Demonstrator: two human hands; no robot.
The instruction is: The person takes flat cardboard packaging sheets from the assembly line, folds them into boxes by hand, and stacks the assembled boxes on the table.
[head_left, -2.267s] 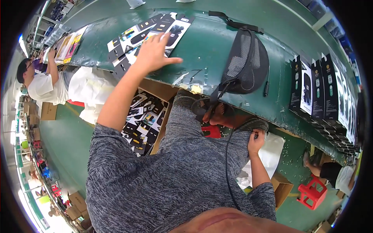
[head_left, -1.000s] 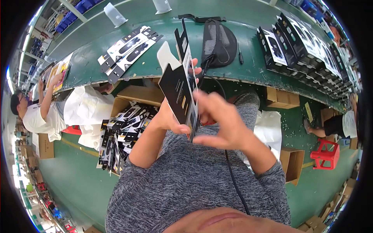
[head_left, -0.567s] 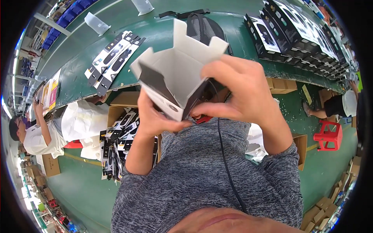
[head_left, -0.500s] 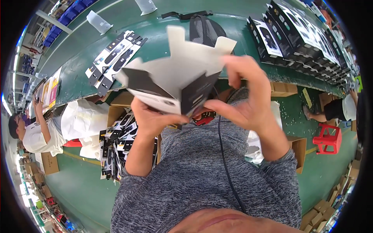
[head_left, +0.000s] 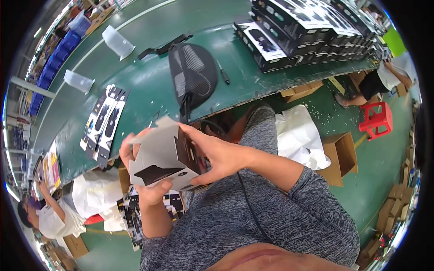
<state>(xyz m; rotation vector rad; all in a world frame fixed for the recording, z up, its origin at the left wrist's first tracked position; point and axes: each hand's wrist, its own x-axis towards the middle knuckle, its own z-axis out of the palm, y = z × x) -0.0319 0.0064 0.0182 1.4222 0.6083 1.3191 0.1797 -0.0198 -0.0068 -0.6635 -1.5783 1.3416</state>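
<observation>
Between my hands is a small cardboard box (head_left: pixel 156 151), grey-white inside and printed black and white outside, with some flaps standing up. My left hand (head_left: pixel 153 193) grips it from the left, its thumb on the near side and its fingers behind. My right hand (head_left: pixel 224 158) is wrapped round the right side, thumb low and fingers along the top edge. Whatever lies inside the box is hidden. Beyond it on the green table rests a black mesh case (head_left: pixel 193 74) with a strap, beside a thin black pen-like tool (head_left: pixel 223 73).
Flat printed cartons (head_left: pixel 105 124) lie at the table's left. Stacked black-and-white boxes (head_left: pixel 298 38) fill the far right. Clear plastic bags (head_left: pixel 118 43) lie farther back. An open brown carton (head_left: pixel 339 158) and a red stool (head_left: pixel 376 120) stand on the right. Another person (head_left: pixel 54 219) works at left.
My right hand, apart from the box's flaps before, now closes round its side. The box has tipped and moved left and lower. The whole view has turned toward the right.
</observation>
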